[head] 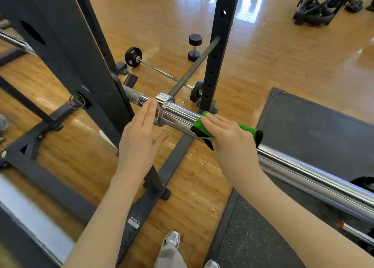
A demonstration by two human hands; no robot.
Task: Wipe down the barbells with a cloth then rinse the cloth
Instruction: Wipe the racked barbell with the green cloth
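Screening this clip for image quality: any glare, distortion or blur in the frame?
Head view: window glare on the wooden floor; bright streaks along the chrome barbell sleeve; wide-angle bending of the rack upright; both hands and the green cloth sharp; left edge soft.

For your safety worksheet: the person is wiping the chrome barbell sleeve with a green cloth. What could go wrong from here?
1. The right hand lies flat on the green cloth with no firm grip seen, so the cloth may slide off the smooth sleeve.
2. The left hand sits open beside the collar; if the sleeve spins, fingers might get nipped there.
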